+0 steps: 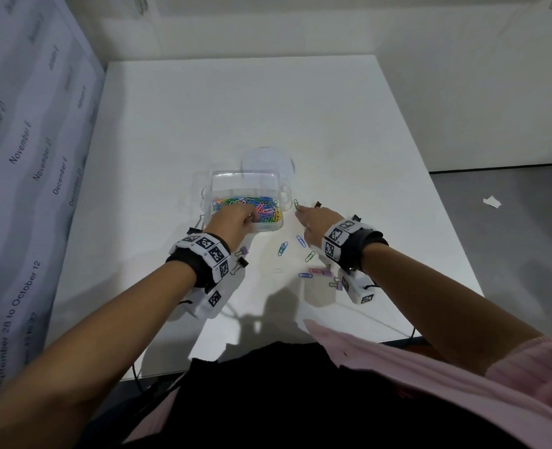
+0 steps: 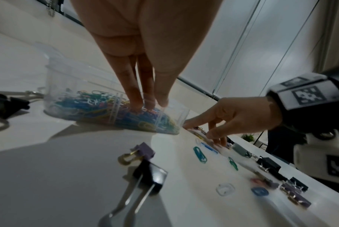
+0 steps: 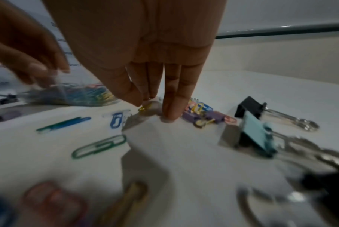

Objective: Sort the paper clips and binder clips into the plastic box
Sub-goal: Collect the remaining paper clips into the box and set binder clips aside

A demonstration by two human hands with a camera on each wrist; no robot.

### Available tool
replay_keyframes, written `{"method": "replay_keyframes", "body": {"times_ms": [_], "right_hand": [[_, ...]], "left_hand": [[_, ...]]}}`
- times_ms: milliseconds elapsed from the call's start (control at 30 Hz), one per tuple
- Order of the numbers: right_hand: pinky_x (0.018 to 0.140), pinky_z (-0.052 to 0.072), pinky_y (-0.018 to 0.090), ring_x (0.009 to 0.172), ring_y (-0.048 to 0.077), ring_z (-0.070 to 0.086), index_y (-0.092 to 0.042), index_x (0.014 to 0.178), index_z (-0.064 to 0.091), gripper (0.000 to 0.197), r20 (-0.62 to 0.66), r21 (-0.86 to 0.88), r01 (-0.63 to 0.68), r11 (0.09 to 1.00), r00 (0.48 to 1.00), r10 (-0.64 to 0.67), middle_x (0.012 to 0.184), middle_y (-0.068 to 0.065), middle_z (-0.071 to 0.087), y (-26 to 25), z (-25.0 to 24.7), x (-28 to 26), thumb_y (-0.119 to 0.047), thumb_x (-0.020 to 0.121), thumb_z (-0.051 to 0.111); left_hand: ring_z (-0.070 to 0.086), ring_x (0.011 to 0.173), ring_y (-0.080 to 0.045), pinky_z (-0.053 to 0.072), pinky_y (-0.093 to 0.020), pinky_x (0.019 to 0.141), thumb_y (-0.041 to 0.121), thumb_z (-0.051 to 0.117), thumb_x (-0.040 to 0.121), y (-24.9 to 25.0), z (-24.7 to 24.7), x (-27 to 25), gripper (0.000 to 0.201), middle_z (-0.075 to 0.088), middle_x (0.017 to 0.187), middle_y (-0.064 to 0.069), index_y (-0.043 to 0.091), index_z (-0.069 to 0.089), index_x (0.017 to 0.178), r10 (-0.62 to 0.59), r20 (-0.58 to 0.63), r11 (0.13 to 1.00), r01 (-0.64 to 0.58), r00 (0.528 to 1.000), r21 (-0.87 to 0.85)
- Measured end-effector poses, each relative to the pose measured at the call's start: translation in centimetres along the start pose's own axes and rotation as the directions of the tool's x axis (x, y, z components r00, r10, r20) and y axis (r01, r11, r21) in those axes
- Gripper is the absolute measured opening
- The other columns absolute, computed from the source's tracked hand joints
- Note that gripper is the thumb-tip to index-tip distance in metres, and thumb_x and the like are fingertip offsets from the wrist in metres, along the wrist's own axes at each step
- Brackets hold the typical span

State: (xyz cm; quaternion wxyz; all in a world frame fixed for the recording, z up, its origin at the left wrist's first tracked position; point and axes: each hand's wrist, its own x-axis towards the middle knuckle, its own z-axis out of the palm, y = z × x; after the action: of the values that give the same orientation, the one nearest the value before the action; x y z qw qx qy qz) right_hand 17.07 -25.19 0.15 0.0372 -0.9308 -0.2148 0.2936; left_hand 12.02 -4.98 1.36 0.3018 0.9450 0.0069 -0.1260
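- Head view showed your left hand [image 1: 235,218] reaching into the clear plastic box [image 1: 269,226] near the table's middle, straight fingers resting on the heap of coloured paper clips [image 1: 264,209] and gripping nothing I could see.
- Your right hand [image 1: 313,222] sat just right of the box, fingers pointing down at the white table [image 1: 333,124]. The right wrist view had its fingertips [image 3: 169,113] beside a small yellow paper clip [image 3: 144,108]; whether they had already pinched it, I could not tell.
- To do this well, you probably needed to slide that flat clip under a fingertip before lifting.
- Loose green and blue paper clips [image 1: 282,248] lay between your wrists.
- A black binder clip [image 3: 250,107], a pale blue binder clip [image 3: 256,136] and purple binder clips [image 3: 209,117] crowded beside the right hand, likely to snag.
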Motion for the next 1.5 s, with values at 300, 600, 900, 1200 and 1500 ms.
{"method": "replay_keyframes", "body": {"times_ms": [300, 600, 900, 1200, 1500], "right_hand": [[0.107, 0.039, 0.037, 0.135, 0.021, 0.037, -0.024, 0.148, 0.014, 0.069, 0.036, 0.113, -0.023, 0.993, 0.999, 0.019, 0.157, -0.015, 0.004, 0.5, 4.9, -3.9, -0.010, 0.088, 0.045], [0.111, 0.034, 0.039, 0.137, 0.025, 0.033, -0.018, 0.142, 0.030, 0.059, -0.083, 0.166, -0.050, 0.985, 0.994, 0.065, 0.153, -0.002, 0.028, 0.1, 3.0, -2.8, -0.001, 0.086, 0.037], [0.115, 0.029, 0.035, 0.139, 0.021, 0.032, -0.021, 0.143, 0.031, 0.065, -0.111, 0.112, -0.010, 0.994, 0.994, 0.023, 0.152, -0.006, 0.030, 1.1, 3.6, -1.3, 0.004, 0.083, 0.038], [0.083, 0.045, 0.025, 0.102, 0.031, 0.062, -0.021, 0.114, 0.066, 0.046, -0.180, 0.309, 0.050, 0.950, 0.984, 0.006, 0.118, 0.013, 0.067, -1.4, 5.3, -7.2, 0.002, 0.084, 0.039], [0.094, 0.046, 0.030, 0.107, 0.022, 0.056, -0.011, 0.121, 0.059, 0.046, -0.273, 0.520, -0.019, 0.854, 0.944, 0.186, 0.124, 0.010, 0.057, 0.0, 5.0, -7.2, -0.002, 0.076, 0.058]], "left_hand": [[0.022, 0.139, -0.027, 0.020, -0.037, 0.117, 0.020, 0.075, 0.074, 1.0, 1.7, -0.9, 0.074, 0.025, 0.147, -0.013, 0.013, 0.038, 0.138, 0.265, 0.135, 0.958, -0.277, 0.955, 0.078], [0.012, 0.144, -0.027, 0.012, -0.031, 0.118, 0.039, 0.064, 0.082, 1.9, 4.9, -2.9, 0.090, 0.012, 0.155, -0.016, 0.003, 0.012, 0.147, 0.277, 0.468, 0.877, -0.420, 0.839, 0.234], [-0.005, 0.146, -0.026, 0.006, -0.033, 0.119, 0.045, 0.068, 0.077, 1.4, 5.4, -4.6, 0.105, -0.007, 0.158, -0.010, 0.007, 0.000, 0.148, 0.190, 0.515, 0.909, -0.348, 0.836, 0.230], [0.047, 0.113, -0.029, 0.042, -0.035, 0.098, 0.020, 0.076, 0.071, 2.0, 5.0, -3.4, 0.078, 0.037, 0.125, -0.012, 0.011, 0.035, 0.137, 0.068, 0.313, 0.983, -0.117, 0.947, 0.139], [0.053, 0.105, -0.027, 0.040, -0.024, 0.087, 0.012, 0.073, 0.074, 2.8, 6.2, -3.5, 0.063, 0.043, 0.121, -0.013, 0.012, 0.046, 0.131, 0.057, 0.334, 0.996, -0.075, 0.941, 0.041]]}}
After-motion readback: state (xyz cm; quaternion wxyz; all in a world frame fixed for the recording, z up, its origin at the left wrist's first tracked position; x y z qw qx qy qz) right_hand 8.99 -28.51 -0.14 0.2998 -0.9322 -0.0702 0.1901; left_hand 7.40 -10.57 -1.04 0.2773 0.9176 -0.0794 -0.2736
